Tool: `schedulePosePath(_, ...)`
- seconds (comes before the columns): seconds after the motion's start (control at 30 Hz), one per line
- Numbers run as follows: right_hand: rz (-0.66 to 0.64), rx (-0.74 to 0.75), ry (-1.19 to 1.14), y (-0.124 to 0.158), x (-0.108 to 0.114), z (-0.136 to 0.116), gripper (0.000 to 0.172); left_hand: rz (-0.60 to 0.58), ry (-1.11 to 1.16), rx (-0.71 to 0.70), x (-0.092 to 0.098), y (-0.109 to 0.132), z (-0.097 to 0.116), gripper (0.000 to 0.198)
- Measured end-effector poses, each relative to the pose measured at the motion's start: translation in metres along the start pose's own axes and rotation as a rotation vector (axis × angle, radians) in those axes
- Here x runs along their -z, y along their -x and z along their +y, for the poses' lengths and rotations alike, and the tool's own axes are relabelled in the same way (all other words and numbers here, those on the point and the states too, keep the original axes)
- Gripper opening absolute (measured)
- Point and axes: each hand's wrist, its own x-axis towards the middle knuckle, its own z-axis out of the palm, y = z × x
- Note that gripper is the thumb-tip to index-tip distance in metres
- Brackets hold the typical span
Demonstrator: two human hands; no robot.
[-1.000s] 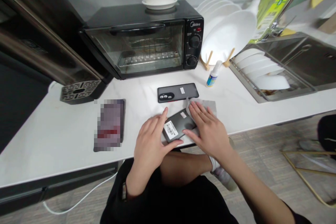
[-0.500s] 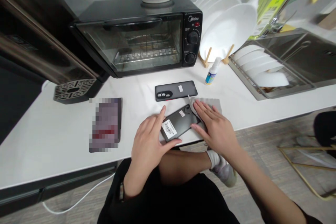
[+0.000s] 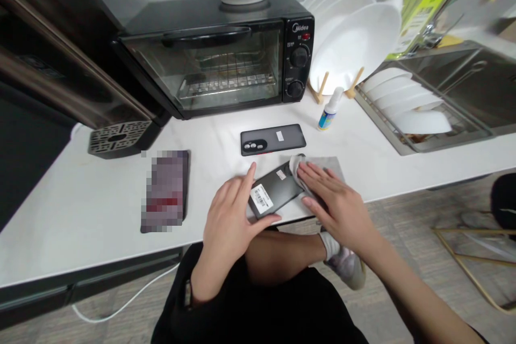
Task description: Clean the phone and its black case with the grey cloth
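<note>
Phone (image 3: 278,192) and cloth (image 3: 329,163) near the front edge of the counter (image 3: 84,215)

Left hand (image 3: 228,214) is half-open round the phone's labelled end; right hand (image 3: 342,208) lies nearly flat, pressing the cloth on its camera end. Phone case (image 3: 274,140) just behind. Sink rack (image 3: 455,143) holds white dishes (image 3: 423,122), oven (image 3: 217,36) a wire rack (image 3: 229,85). Counter room between left hand and pixelated thing (image 3: 165,191).

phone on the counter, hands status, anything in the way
Left hand holding phone at labelled end. Right hand on grey cloth over other end. Phone case beyond, not in the way.
</note>
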Motion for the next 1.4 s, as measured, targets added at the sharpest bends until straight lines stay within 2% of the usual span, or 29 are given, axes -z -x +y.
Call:
schedulePosePath(0.07,0.055,-0.062,0.066,-0.009,-0.003,0.005,0.062,-0.003,0.011,0.011,0.000,0.000,-0.001,0.112)
schedulePosePath(0.1,0.076,-0.073,0.084,-0.014,-0.007,0.000,0.067,-0.002,0.019,0.011,0.000,0.000,-0.001,0.112)
schedulePosePath(0.23,0.013,0.076,-0.009,-0.024,-0.032,-0.052,0.076,-0.003,0.005,-0.007,-0.002,0.001,-0.004,0.100)
schedulePosePath(0.33,-0.059,0.189,-0.096,-0.013,-0.037,-0.079,0.082,-0.005,-0.033,0.016,-0.002,0.002,-0.005,0.092)
schedulePosePath(0.4,-0.098,0.211,-0.096,-0.003,-0.029,-0.074,0.078,-0.007,-0.022,0.037,-0.002,0.001,-0.004,0.097)
schedulePosePath(0.47,-0.099,0.181,-0.046,0.005,-0.017,-0.051,0.072,-0.009,0.012,0.039,0.000,0.001,-0.002,0.106)
schedulePosePath(0.6,0.049,-0.034,0.142,0.001,0.001,0.006,0.068,-0.014,0.053,0.049,0.001,-0.001,0.000,0.115)
schedulePosePath(0.67,0.089,-0.096,0.184,-0.008,0.001,0.018,0.071,-0.020,0.062,0.054,0.002,-0.001,0.000,0.115)
schedulePosePath(0.73,0.088,-0.091,0.176,-0.017,-0.006,0.011,0.079,-0.020,0.067,0.050,0.001,0.000,0.000,0.116)
schedulePosePath(0.83,0.030,0.031,0.087,-0.026,-0.024,-0.028,0.084,-0.021,0.062,0.038,0.000,0.001,-0.003,0.112)
schedulePosePath(0.93,-0.037,0.170,-0.044,-0.022,-0.037,-0.067,0.086,-0.006,0.019,0.039,-0.002,0.001,-0.004,0.105)
schedulePosePath(1.0,-0.074,0.222,-0.088,-0.013,-0.036,-0.075,0.083,0.003,0.000,0.061,-0.002,0.002,-0.003,0.103)
schedulePosePath(1.07,-0.118,0.264,-0.097,-0.003,-0.026,-0.065,0.073,-0.003,0.015,0.081,-0.001,0.002,-0.001,0.106)
schedulePosePath(1.13,-0.136,0.260,-0.072,0.005,-0.012,-0.042,0.066,-0.008,0.046,0.076,0.000,0.001,0.000,0.112)
schedulePosePath(1.27,-0.027,0.098,0.093,0.001,0.003,0.001,0.066,-0.003,0.068,0.067,0.001,0.001,0.001,0.117)
schedulePosePath(1.33,0.032,0.045,0.136,-0.009,-0.003,0.001,0.072,-0.002,0.074,0.072,0.000,0.001,0.000,0.117)
schedulePosePath(1.4,0.047,0.058,0.108,-0.018,-0.016,-0.015,0.078,-0.002,0.082,0.070,0.000,0.001,0.000,0.114)
